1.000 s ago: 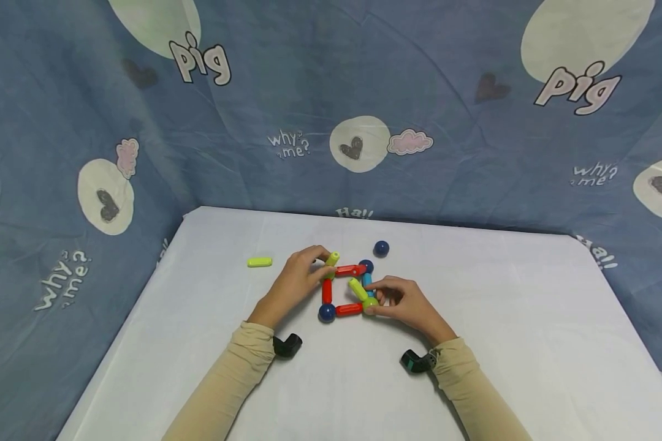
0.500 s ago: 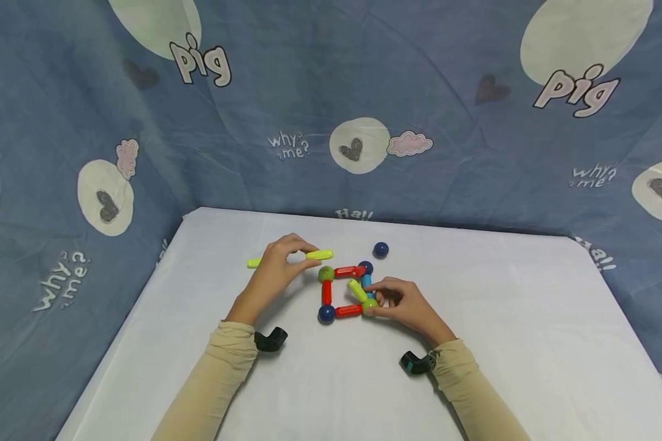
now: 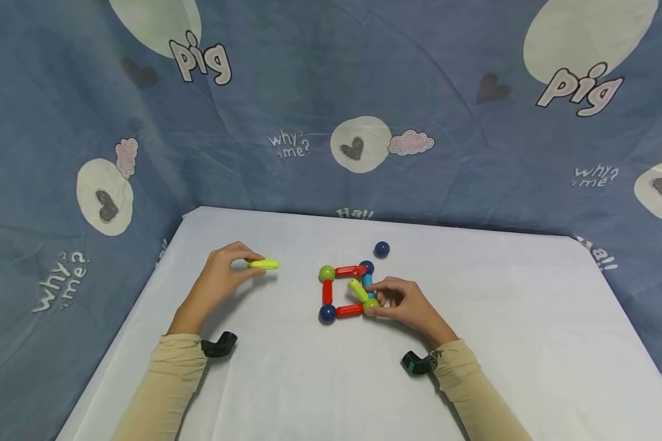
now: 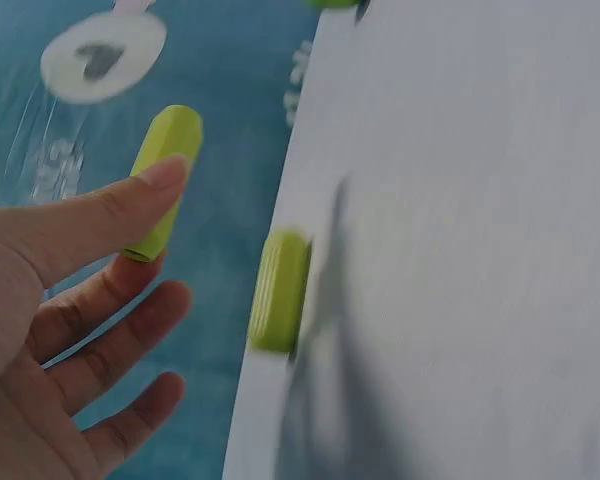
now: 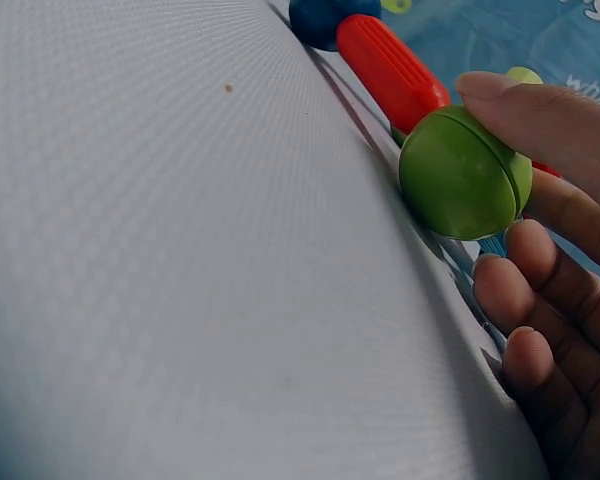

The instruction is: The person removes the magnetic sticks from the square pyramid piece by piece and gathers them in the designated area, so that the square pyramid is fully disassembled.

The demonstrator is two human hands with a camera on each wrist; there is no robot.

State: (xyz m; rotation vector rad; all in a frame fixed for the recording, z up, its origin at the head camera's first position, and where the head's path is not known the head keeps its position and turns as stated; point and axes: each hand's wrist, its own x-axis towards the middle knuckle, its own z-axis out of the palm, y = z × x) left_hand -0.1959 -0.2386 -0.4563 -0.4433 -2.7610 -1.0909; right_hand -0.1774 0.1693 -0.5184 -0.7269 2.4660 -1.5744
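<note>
My left hand [image 3: 220, 272] pinches a yellow-green stick [image 3: 265, 264] out at the left of the white counter [image 3: 474, 343], well apart from the build; the left wrist view shows a second yellow-green stick [image 4: 278, 291] lying on the counter just beside it. My right hand [image 3: 405, 301] grips the green ball [image 3: 370, 303] at the near right corner of the frame. Frame so far: flat square of red sticks [image 3: 349, 310], a blue stick [image 3: 367, 281] on the right side, another green ball [image 3: 326, 273] and dark blue balls [image 3: 327, 313] at corners, one yellow-green stick leaning up from the gripped ball. A spare dark blue ball [image 3: 381, 248] sits loose behind. Looks like only the base is done; uprights and top still missing.
</note>
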